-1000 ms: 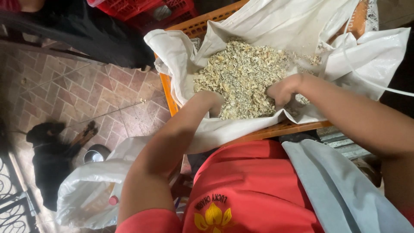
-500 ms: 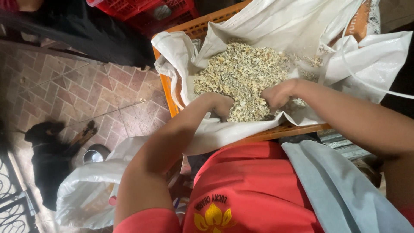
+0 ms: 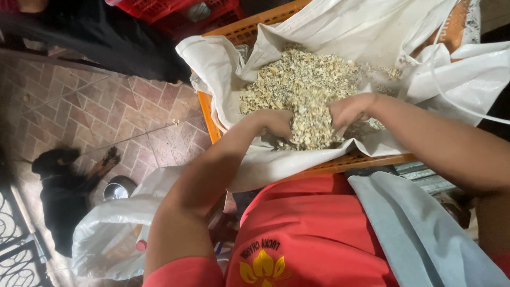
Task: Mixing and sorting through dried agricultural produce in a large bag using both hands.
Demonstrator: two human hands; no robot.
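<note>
A heap of pale, crumbly flakes and chips (image 3: 300, 87) lies on a white cloth (image 3: 345, 32) that lines an orange plastic crate (image 3: 210, 122). My left hand (image 3: 276, 123) is pushed into the near edge of the heap, fingers curled into the flakes. My right hand (image 3: 348, 110) is dug in beside it, a short gap apart, with its fingertips buried. Both hands scoop the material between them. How much each hand grips is hidden by the flakes.
A black dog (image 3: 66, 186) lies on the brick floor at the left beside a metal bowl (image 3: 118, 190). A white plastic bag (image 3: 114, 234) sits below the crate. Red crates (image 3: 175, 10) stand at the back. A grey cloth (image 3: 419, 228) hangs over my red shirt.
My two hands have drawn closer together along the near edge of the heap, gathering flakes between them. The dog has not moved.
</note>
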